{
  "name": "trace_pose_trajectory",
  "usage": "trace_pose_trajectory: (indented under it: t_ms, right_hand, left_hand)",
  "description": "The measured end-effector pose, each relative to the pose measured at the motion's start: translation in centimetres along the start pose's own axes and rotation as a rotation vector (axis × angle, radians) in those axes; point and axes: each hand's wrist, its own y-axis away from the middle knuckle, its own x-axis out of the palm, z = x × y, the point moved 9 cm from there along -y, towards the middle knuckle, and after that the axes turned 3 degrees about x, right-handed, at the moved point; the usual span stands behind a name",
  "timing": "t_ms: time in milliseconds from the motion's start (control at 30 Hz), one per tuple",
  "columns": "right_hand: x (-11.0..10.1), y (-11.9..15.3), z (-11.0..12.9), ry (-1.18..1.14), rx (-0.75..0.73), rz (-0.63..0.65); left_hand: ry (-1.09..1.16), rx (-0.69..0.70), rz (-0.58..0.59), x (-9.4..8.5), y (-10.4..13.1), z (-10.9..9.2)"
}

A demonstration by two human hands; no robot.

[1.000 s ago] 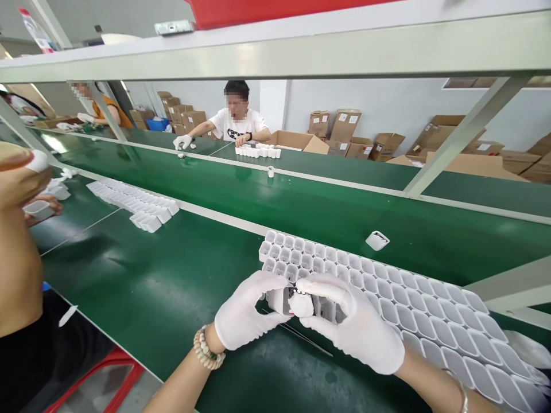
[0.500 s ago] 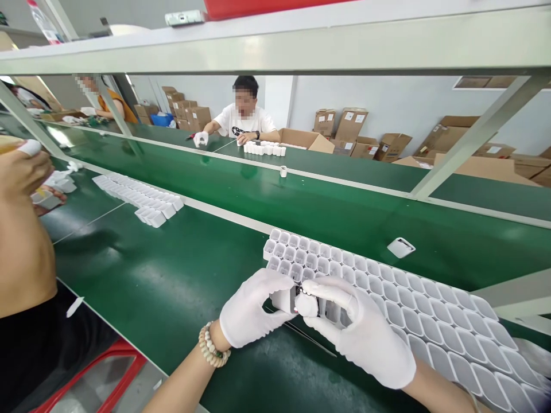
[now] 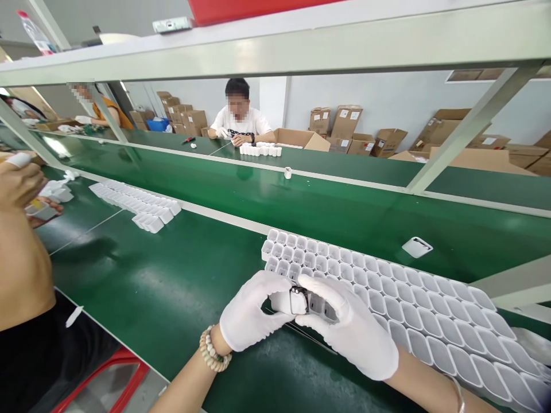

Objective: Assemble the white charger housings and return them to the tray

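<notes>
At 6 o'clock, a white casing [image 3: 282,302] is grasped by the left hand [image 3: 253,312], and a dark-edged white piece [image 3: 298,302] against it is held by the right hand [image 3: 355,327]. White cups [image 3: 415,312] are ranked at 4 o'clock; 1 loose case [image 3: 417,247] is seen at 3 o'clock.

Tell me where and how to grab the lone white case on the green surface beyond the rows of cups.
I'd pinch the white case by its opposite side walls, coming from above. It seems to lie with a broad, flat face up, and the dark-edged opening faces away to the right, so keep fingers off that end.
</notes>
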Motion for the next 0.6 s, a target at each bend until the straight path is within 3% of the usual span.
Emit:
trace_pose_trajectory:
  t_ms: [100,367,600]
  right_hand:
    - [-0.2,-0.1,0.3,0.015,-0.043,-0.015]
    - [0.0,-0.8,2.2,0.078,-0.024,0.107]
    - [0.7,-0.9,3.3,0.03,-0.012,0.193]
  left_hand:
    - [0.024,-0.032,-0.015,-0.1,0.1,0.1]
    - [0.059,-0.069,-0.055,-0.1,0.3,0.3]
    - [0.165,-0.009,-0.096,-0.1,-0.2,-0.6]
